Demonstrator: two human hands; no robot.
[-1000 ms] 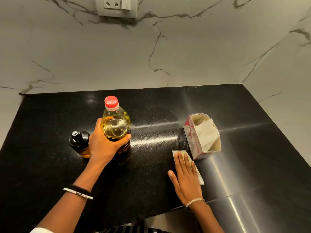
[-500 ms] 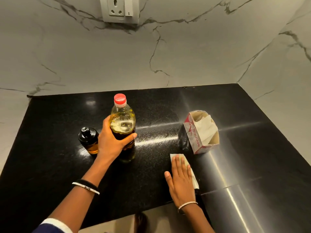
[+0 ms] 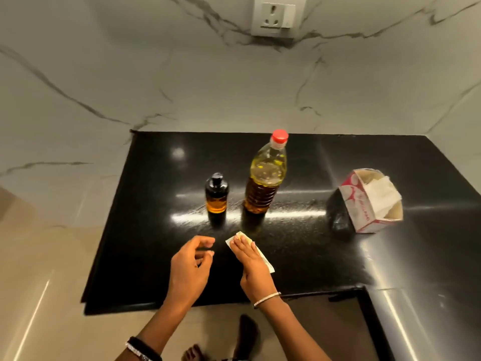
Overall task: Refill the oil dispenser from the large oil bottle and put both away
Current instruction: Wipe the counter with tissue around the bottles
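Observation:
The large oil bottle [image 3: 265, 178] with a red cap stands upright on the black counter [image 3: 145, 256], partly filled with yellow oil. To its left stands the small dark oil dispenser [image 3: 216, 194] with a black top and amber oil inside. My left hand [image 3: 191, 267] hovers in front of the dispenser with loosely curled fingers and holds nothing. My right hand [image 3: 251, 261] lies flat with straight fingers on a folded white tissue [image 3: 265, 259] in front of the big bottle.
An open red-and-white tissue box [image 3: 369, 201] lies on the counter at the right. A marble wall with a socket [image 3: 276, 16] rises behind. The counter's front edge runs just under my wrists, with pale floor below at the left.
My left hand has let go of the large oil bottle and drawn back toward me. My right hand has slid the tissue leftward. The camera has pulled back and shifted left.

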